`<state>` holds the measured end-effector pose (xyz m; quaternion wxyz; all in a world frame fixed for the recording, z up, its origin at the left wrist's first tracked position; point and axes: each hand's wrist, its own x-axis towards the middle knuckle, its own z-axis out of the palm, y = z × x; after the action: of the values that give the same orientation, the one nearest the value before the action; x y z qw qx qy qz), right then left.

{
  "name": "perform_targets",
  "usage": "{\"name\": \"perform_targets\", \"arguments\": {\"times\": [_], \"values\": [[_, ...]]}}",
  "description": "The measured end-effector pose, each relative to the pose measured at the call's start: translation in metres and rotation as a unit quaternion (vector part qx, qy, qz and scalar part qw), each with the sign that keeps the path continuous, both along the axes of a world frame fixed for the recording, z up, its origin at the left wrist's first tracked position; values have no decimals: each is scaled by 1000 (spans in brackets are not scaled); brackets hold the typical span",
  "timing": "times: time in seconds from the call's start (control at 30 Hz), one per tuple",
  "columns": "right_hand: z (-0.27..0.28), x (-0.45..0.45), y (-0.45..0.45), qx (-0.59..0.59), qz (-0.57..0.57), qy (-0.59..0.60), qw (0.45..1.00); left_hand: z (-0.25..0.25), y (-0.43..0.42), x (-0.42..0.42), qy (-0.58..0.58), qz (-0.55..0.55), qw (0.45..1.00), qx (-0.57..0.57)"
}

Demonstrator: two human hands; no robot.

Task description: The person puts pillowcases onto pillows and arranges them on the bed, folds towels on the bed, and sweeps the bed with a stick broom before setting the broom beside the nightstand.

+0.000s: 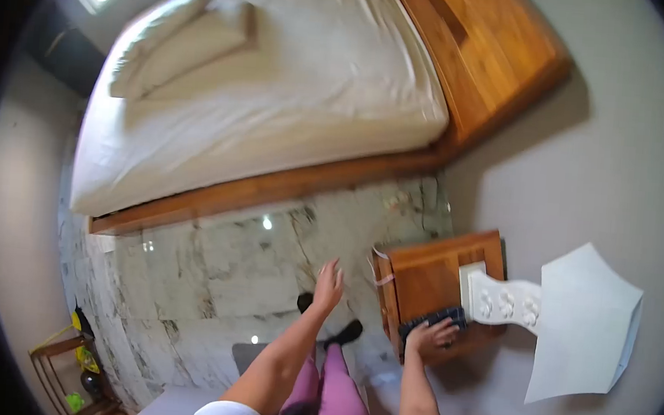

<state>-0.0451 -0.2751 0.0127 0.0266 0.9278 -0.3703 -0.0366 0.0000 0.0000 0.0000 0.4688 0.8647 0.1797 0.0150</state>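
Observation:
My right hand [432,337] rests on a dark, ridged object [434,320] at the front edge of a wooden nightstand [424,281]. Its fingers are spread across the object, and whether they grip it is unclear. My left hand [330,284] hangs over the marble floor with nothing in it, fingers apart. On the nightstand, beside the dark object, stands a lamp with a white carved base [505,301] and a pale shade [584,329].
A bed with a cream sheet [302,88] and a folded pillow [196,48] lies ahead, its wooden headboard [484,56] at the right. A wooden rack [50,372] holding several items stands at the lower left. A grey wall is on the right.

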Motion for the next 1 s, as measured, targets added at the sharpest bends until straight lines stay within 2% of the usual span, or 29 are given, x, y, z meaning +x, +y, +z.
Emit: {"name": "perform_targets", "arguments": {"times": [0.07, 0.1, 0.13, 0.2, 0.27, 0.3, 0.37, 0.4, 0.47, 0.57, 0.63, 0.7, 0.73, 0.87, 0.97, 1.0], "values": [[-14, 20, 10, 30, 31, -53, 998, -30, 36, -41, 80, 48, 995, -23], [75, 16, 47, 45, 92, -133, 986, 24, 81, -75, 29, 58, 998, 9], [81, 20, 67, 88, 151, -193, 966, 38, 109, -94, 61, 99, 993, 10], [88, 15, 106, 186, 199, -244, 931, 44, 154, -150, 96, 141, 985, 30], [86, 32, 142, 370, 174, -128, 903, 44, 196, -173, 158, 152, 975, 45], [83, 38, 162, 377, 193, -139, 895, 40, 213, -180, 141, 169, 974, 49], [77, 57, 214, 489, 226, -70, 840, 37, 260, -182, 149, 160, 973, -74], [82, 65, 243, 499, 244, -73, 829, 46, 283, -182, 135, 178, 973, -65], [93, 76, 300, 438, 351, -58, 826, 78, 317, -176, 73, 212, 962, -153], [109, 86, 387, 457, 421, -55, 782, 118, 369, -176, 16, 266, 947, -181], [125, 84, 441, 472, 446, -42, 759, 135, 399, -182, -10, 298, 939, -170], [131, 82, 493, 428, 523, -24, 737, 141, 430, -188, -34, 329, 931, -157], [126, 82, 518, 450, 539, -7, 712, 140, 446, -192, -57, 354, 918, -168], [111, 80, 612, 471, 556, 48, 683, 135, 514, -207, -92, 406, 889, -191], [92, 86, 685, 459, 575, 64, 674, 151, 574, -211, -46, 425, 894, -133], [94, 93, 707, 490, 560, 138, 653, 158, 595, -206, -47, 428, 894, -122]]}}
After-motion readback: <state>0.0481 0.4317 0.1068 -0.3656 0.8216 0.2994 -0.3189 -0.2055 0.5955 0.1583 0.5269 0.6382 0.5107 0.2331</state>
